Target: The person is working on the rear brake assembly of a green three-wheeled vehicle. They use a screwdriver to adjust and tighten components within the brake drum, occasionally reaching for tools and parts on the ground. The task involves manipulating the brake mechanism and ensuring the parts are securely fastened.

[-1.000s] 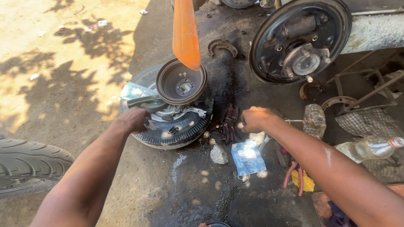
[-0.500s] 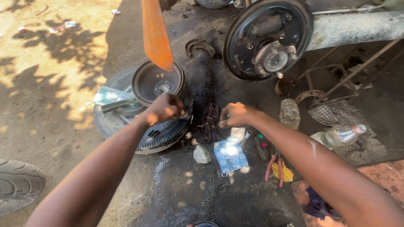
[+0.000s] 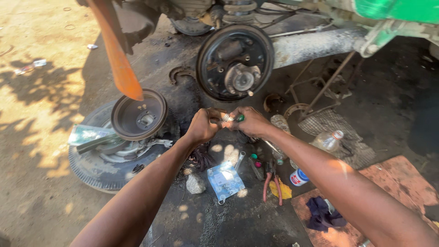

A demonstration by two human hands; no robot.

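Note:
My left hand (image 3: 202,125) and my right hand (image 3: 250,120) meet in the middle of the head view, both closed around one small part (image 3: 227,119) with a pale body and a green end. They hover above oily ground, in front of a bare wheel hub with its brake backing plate (image 3: 234,61) on an axle. A brake drum (image 3: 139,114) rests on a tyre (image 3: 98,164) lying flat to the left of my left hand.
Below my hands lie a blue plastic packet (image 3: 224,180), a stone (image 3: 195,184), red-handled pliers (image 3: 270,183), a small can (image 3: 299,177) and a plastic bottle (image 3: 327,142). Brake shoes (image 3: 180,72) lie near the hub. An orange flap (image 3: 118,55) hangs at upper left.
My hands have lifted off the ground and the tyre and come together, now gripping the small part between them. The view has shifted, showing more of the axle.

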